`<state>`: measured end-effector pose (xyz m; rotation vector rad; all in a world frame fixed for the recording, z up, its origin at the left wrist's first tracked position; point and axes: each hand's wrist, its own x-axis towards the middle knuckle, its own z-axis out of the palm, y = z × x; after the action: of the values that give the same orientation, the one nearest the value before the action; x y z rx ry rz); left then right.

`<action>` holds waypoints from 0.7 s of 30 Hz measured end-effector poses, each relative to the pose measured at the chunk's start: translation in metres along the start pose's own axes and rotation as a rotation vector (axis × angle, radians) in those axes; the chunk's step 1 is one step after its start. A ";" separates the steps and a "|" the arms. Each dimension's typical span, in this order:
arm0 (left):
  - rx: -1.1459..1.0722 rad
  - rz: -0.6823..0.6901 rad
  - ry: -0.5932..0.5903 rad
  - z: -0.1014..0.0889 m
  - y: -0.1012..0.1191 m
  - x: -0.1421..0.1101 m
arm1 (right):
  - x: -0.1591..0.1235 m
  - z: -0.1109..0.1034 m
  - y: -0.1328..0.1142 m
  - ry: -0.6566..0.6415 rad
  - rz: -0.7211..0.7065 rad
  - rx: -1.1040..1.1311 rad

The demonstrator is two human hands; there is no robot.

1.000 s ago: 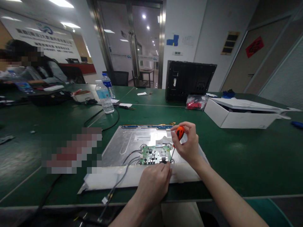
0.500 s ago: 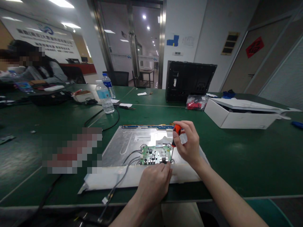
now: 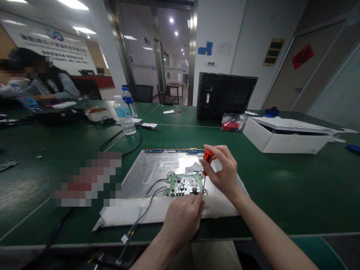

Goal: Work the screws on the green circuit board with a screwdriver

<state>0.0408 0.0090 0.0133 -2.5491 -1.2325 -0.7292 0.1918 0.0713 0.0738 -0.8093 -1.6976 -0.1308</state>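
My right hand [image 3: 225,170] grips the red-and-black handle of a screwdriver [image 3: 207,157]. Its thin shaft points down to the right edge of a green circuit board [image 3: 184,184]. My left hand [image 3: 184,213] is closed at the board's lower right corner, fingertips beside the screwdriver's tip. Whatever those fingers pinch, if anything, is hidden. The board sits on the silver metal back of a flat display panel [image 3: 137,176], which has a blue strip board [image 3: 171,151] along its far edge. Grey cables [image 3: 150,204] run from the board's left side over a white band at the panel's near edge.
Water bottles [image 3: 124,116] stand beyond the panel, left of centre, near a black cable [image 3: 140,140]. A black monitor housing [image 3: 225,95] and an open white box [image 3: 289,138] occupy the back right. Someone [image 3: 42,75] sits at the far left. A blurred-out patch covers something left of the panel.
The screwdriver handle has tilted a little to the left, and my right fingers have shifted with it. My left hand stays in place at the board.
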 end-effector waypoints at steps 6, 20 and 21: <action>0.000 -0.001 0.012 0.000 0.000 -0.001 | -0.003 0.000 0.001 -0.008 0.014 0.060; -0.005 0.023 0.032 0.000 0.000 -0.001 | -0.002 0.001 0.001 -0.030 0.000 0.024; -0.001 0.027 0.032 0.000 0.000 -0.001 | -0.002 0.001 0.001 -0.024 0.007 0.033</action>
<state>0.0404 0.0087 0.0125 -2.5396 -1.1864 -0.7615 0.1915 0.0718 0.0712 -0.7953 -1.7156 -0.0885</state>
